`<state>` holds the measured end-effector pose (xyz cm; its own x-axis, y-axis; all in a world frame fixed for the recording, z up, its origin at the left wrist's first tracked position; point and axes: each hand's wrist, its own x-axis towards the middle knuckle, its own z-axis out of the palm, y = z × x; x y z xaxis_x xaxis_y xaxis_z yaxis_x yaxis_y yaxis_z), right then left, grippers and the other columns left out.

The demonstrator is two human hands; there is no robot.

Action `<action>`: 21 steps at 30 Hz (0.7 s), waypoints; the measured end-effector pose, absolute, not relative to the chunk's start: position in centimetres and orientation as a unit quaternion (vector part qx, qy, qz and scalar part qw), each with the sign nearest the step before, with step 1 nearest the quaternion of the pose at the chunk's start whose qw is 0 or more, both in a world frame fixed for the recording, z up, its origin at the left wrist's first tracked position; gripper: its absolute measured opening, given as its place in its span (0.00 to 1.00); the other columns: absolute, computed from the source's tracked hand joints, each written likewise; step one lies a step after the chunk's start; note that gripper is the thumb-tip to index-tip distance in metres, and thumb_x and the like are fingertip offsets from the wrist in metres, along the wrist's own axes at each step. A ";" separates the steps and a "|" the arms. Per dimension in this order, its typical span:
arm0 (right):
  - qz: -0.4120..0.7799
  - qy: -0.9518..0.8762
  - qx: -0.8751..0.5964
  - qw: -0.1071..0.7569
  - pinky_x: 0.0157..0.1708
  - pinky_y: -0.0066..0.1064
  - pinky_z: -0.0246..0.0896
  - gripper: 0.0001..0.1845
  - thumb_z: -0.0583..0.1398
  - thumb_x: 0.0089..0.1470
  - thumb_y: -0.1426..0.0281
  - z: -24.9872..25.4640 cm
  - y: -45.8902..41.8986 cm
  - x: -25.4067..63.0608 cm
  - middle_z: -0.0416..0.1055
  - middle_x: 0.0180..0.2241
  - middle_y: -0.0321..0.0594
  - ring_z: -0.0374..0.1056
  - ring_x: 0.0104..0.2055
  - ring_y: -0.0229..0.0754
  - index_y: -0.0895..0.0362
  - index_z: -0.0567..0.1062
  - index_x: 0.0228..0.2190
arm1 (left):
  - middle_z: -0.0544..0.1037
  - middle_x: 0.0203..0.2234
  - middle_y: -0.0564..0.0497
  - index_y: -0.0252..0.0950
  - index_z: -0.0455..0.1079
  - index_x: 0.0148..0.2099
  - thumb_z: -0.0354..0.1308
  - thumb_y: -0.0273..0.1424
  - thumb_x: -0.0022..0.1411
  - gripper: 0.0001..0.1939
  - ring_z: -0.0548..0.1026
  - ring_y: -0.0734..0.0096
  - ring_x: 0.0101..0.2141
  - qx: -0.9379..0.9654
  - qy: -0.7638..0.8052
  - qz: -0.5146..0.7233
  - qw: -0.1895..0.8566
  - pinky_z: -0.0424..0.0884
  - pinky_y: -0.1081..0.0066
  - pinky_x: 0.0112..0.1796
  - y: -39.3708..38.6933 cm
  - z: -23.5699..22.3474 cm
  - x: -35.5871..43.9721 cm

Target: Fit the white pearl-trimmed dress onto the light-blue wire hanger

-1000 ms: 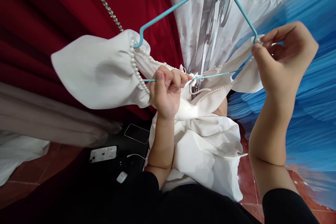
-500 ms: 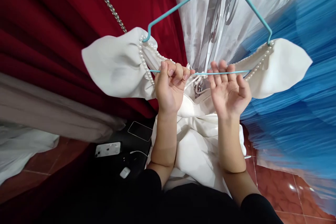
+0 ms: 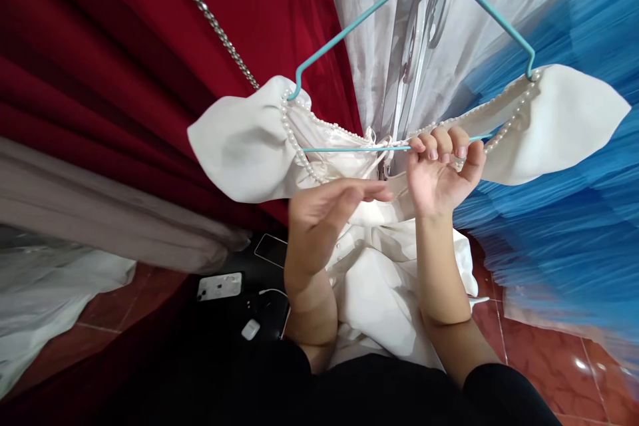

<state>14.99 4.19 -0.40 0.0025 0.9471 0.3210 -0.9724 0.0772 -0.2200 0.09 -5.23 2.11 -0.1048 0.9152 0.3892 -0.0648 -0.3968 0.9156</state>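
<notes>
A white dress [image 3: 384, 273] with pearl-trimmed straps and flared shoulder pieces hangs on a light blue clothes hanger [image 3: 369, 12]. My right hand [image 3: 444, 170] has its fingers curled over the hanger's thin lower bar, right of centre. Below the bar, in front of the bodice, my left hand [image 3: 332, 219] is off the hanger, its fingers stretched out toward the right. White ties at the dress's back neckline show behind the bar. Part of the bodice is hidden behind my left hand.
Red fabric [image 3: 279, 6] with a beaded chain [image 3: 214, 23] hangs at left, blue tulle [image 3: 564, 166] at right. White curtains and a metal stand [image 3: 412, 46] are behind. A phone [image 3: 219, 286] and a white earbud case [image 3: 250, 329] lie on a black surface at lower left.
My left hand has let go of the hanger's lower bar, dropped below it and straightened its fingers. My right hand's fingers have closed over the bar. Hanger and dress appear shifted right.
</notes>
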 end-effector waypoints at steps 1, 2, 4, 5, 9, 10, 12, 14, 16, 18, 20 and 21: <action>0.676 -0.199 0.026 0.709 0.34 0.33 0.63 0.20 0.65 0.55 0.61 -0.4 4.2 15.0 0.51 0.21 0.29 0.56 0.25 0.35 0.52 0.61 0.22 | 0.84 0.32 0.51 0.38 0.82 0.42 0.58 0.29 0.70 0.10 0.82 0.69 0.36 0.548 0.377 0.686 0.294 0.78 0.68 0.41 -5.2 2.7 -0.3; 0.674 -0.202 0.020 0.710 0.34 0.33 0.64 0.19 0.65 0.54 0.61 -0.4 4.2 15.0 0.51 0.21 0.29 0.55 0.25 0.35 0.52 0.62 0.22 | 0.84 0.32 0.53 0.39 0.82 0.42 0.60 0.26 0.68 0.08 0.82 0.69 0.37 0.545 0.360 0.731 0.196 0.78 0.67 0.43 -4.9 3.1 -0.7; 0.669 -0.208 0.008 0.714 0.34 0.32 0.64 0.19 0.65 0.55 0.62 -0.5 4.2 15.0 0.50 0.21 0.29 0.55 0.25 0.35 0.52 0.61 0.21 | 0.83 0.37 0.53 0.38 0.81 0.44 0.66 0.23 0.61 0.10 0.80 0.66 0.44 0.560 0.333 0.758 0.023 0.75 0.61 0.54 -3.4 3.6 -1.8; 0.665 -0.211 -0.001 0.716 0.34 0.32 0.64 0.20 0.64 0.55 0.61 -0.5 4.2 15.0 0.49 0.21 0.29 0.54 0.25 0.35 0.52 0.61 0.21 | 0.82 0.40 0.52 0.37 0.80 0.46 0.68 0.23 0.58 0.13 0.78 0.64 0.48 0.579 0.333 0.743 -0.037 0.70 0.56 0.60 -2.3 3.6 -2.4; 0.651 -0.229 -0.044 0.723 0.34 0.33 0.65 0.21 0.63 0.56 0.60 -0.4 4.2 15.3 0.48 0.20 0.29 0.52 0.25 0.35 0.52 0.59 0.21 | 0.77 0.45 0.50 0.36 0.73 0.52 0.67 0.26 0.60 0.18 0.74 0.63 0.51 0.589 0.365 0.713 -0.102 0.68 0.54 0.62 1.7 3.2 -4.2; 0.648 -0.236 -0.049 0.722 0.34 0.33 0.65 0.22 0.62 0.57 0.60 -0.4 4.2 15.4 0.48 0.20 0.30 0.52 0.25 0.35 0.52 0.58 0.21 | 0.76 0.44 0.50 0.36 0.72 0.51 0.64 0.26 0.62 0.14 0.75 0.64 0.49 0.572 0.372 0.725 -0.091 0.71 0.56 0.58 2.4 3.2 -4.4; 0.642 -0.254 -0.052 0.722 0.35 0.33 0.66 0.23 0.62 0.58 0.60 -0.2 4.1 15.5 0.48 0.20 0.30 0.52 0.25 0.35 0.53 0.56 0.20 | 0.75 0.40 0.50 0.36 0.70 0.47 0.59 0.27 0.66 0.07 0.77 0.64 0.44 0.549 0.389 0.737 -0.066 0.75 0.57 0.53 3.4 3.5 -4.9; 0.633 -0.277 -0.057 0.721 0.35 0.32 0.66 0.25 0.60 0.59 0.59 0.1 3.9 15.6 0.47 0.20 0.30 0.51 0.25 0.35 0.53 0.54 0.20 | 0.75 0.38 0.50 0.37 0.69 0.43 0.57 0.28 0.67 0.02 0.79 0.64 0.42 0.533 0.418 0.734 -0.054 0.75 0.55 0.52 3.9 4.2 -5.7; 0.620 -0.299 -0.071 0.722 0.35 0.32 0.66 0.26 0.59 0.61 0.58 0.3 3.7 15.6 0.47 0.19 0.30 0.52 0.24 0.35 0.53 0.52 0.19 | 0.78 0.36 0.50 0.37 0.70 0.39 0.56 0.24 0.65 0.04 0.79 0.63 0.41 0.514 0.439 0.734 -0.068 0.76 0.55 0.51 4.3 4.9 -7.0; 0.603 -0.319 -0.090 0.726 0.35 0.33 0.67 0.27 0.57 0.62 0.57 0.6 3.6 15.5 0.46 0.20 0.30 0.52 0.24 0.35 0.54 0.51 0.19 | 0.80 0.32 0.50 0.37 0.72 0.36 0.54 0.19 0.60 0.10 0.79 0.63 0.38 0.487 0.441 0.747 -0.100 0.77 0.56 0.46 4.4 5.2 -8.5; 0.579 -0.339 -0.116 0.732 0.35 0.34 0.67 0.29 0.57 0.62 0.55 0.7 3.6 15.3 0.45 0.19 0.31 0.52 0.24 0.35 0.53 0.50 0.19 | 0.80 0.30 0.52 0.37 0.73 0.34 0.52 0.15 0.56 0.14 0.79 0.64 0.36 0.449 0.428 0.776 -0.112 0.77 0.57 0.45 4.3 4.6 -9.8; 0.565 -0.347 -0.135 0.736 0.35 0.35 0.68 0.29 0.56 0.62 0.53 0.7 3.7 15.2 0.44 0.19 0.31 0.52 0.24 0.36 0.53 0.50 0.19 | 0.80 0.30 0.54 0.36 0.73 0.34 0.51 0.14 0.55 0.14 0.79 0.66 0.36 0.426 0.419 0.795 -0.106 0.77 0.58 0.46 4.1 3.9 -10.2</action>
